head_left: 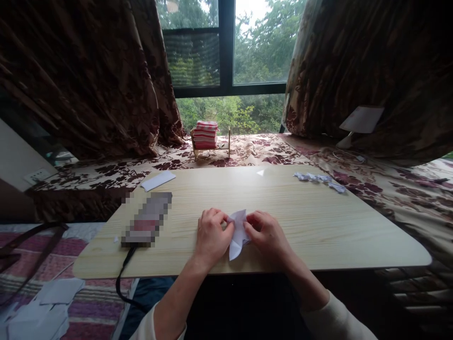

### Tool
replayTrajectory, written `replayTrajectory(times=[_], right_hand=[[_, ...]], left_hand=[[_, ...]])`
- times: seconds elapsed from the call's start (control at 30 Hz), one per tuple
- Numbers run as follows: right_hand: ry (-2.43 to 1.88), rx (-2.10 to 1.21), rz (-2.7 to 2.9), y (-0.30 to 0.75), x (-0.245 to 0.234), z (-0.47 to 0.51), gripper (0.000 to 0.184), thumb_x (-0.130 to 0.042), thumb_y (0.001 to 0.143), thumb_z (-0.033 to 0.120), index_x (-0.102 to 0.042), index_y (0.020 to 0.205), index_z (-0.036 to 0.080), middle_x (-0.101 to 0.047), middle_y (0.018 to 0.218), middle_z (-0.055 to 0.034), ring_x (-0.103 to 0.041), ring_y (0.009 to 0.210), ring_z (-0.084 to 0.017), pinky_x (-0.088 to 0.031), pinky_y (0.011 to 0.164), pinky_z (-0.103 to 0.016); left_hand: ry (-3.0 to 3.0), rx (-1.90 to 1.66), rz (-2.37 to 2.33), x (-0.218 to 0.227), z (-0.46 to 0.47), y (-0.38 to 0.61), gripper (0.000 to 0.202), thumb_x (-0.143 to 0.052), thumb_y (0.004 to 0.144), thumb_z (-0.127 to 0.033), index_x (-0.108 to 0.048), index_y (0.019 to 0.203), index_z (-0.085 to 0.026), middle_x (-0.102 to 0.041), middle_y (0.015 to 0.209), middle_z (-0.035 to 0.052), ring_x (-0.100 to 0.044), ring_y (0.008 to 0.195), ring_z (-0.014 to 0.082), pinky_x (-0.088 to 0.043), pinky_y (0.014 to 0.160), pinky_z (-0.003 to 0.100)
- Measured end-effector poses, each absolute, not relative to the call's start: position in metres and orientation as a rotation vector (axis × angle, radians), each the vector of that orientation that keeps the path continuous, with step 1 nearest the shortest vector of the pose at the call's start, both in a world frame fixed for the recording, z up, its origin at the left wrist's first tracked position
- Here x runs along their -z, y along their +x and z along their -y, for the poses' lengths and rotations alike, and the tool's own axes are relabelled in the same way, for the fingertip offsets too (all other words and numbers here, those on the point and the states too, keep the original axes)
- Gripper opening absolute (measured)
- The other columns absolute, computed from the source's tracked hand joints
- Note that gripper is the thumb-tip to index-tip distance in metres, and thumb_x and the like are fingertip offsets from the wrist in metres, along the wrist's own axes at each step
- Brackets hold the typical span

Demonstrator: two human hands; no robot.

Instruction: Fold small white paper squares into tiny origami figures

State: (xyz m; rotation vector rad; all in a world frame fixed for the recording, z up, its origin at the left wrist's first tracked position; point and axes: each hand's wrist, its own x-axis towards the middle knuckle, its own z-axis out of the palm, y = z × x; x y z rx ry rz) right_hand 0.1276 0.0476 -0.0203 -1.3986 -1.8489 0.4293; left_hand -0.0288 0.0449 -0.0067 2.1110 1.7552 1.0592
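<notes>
A small piece of white folded paper (238, 234) sits near the front edge of a light wooden table (318, 226). My left hand (211, 236) pinches its left side with curled fingers. My right hand (267, 234) grips its right side, fingers bent over the paper. Both hands rest on the tabletop, close together, with the paper between them.
A blurred flat object (147, 219) with a black cable lies at the table's left. A white paper strip (158, 180) and crumpled scraps (320, 180) lie at the far edge. A small striped toy chair (208, 137) stands by the window. Loose papers (49, 307) lie lower left.
</notes>
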Motion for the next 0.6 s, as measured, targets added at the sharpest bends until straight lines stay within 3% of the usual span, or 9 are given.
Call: replayTrajectory(times=[0.27, 0.4, 0.5, 0.6], right_hand=[[-1.386, -0.386, 1.903, 0.129, 0.023, -0.044, 0.006, -0.056, 0.076, 0.02, -0.06, 0.072, 0.021, -0.062, 0.071, -0.0016, -0.054, 0.072, -0.019, -0.039, 0.07, -0.03], [-1.398, -0.364, 1.911, 0.128, 0.021, -0.043, 0.008, -0.056, 0.076, 0.019, -0.058, 0.068, 0.02, -0.06, 0.068, -0.0011, -0.053, 0.07, -0.018, -0.038, 0.068, -0.03], [-1.405, -0.352, 1.918, 0.127, 0.02, -0.042, 0.011, -0.056, 0.076, 0.018, -0.056, 0.066, 0.02, -0.059, 0.066, -0.0002, -0.052, 0.069, -0.018, -0.036, 0.067, -0.029], [-1.405, -0.348, 1.924, 0.127, 0.02, -0.043, 0.011, -0.056, 0.076, 0.017, -0.055, 0.065, 0.02, -0.059, 0.067, -0.0001, -0.052, 0.068, -0.017, -0.036, 0.066, -0.029]], left_hand=[[2.148, -1.039, -1.97, 0.009, -0.036, -0.031, 0.016, -0.066, 0.073, -0.023, -0.052, 0.064, -0.019, -0.058, 0.075, 0.0025, -0.051, 0.083, 0.0226, -0.039, 0.075, 0.035], [2.284, -1.049, -1.896, -0.003, -0.014, -0.032, 0.021, -0.06, 0.078, -0.021, -0.049, 0.061, -0.019, -0.057, 0.069, 0.0017, -0.051, 0.079, 0.0219, -0.038, 0.074, 0.037], [2.352, -1.085, -1.605, -0.014, 0.002, -0.028, 0.018, -0.05, 0.086, -0.019, -0.054, 0.068, -0.019, -0.06, 0.073, 0.0024, -0.053, 0.077, 0.0193, -0.04, 0.074, 0.035], [2.401, -0.973, -1.508, -0.018, 0.007, -0.024, 0.012, -0.049, 0.086, -0.023, -0.061, 0.088, -0.018, -0.066, 0.093, 0.0053, -0.054, 0.09, 0.0218, -0.041, 0.081, 0.038]])
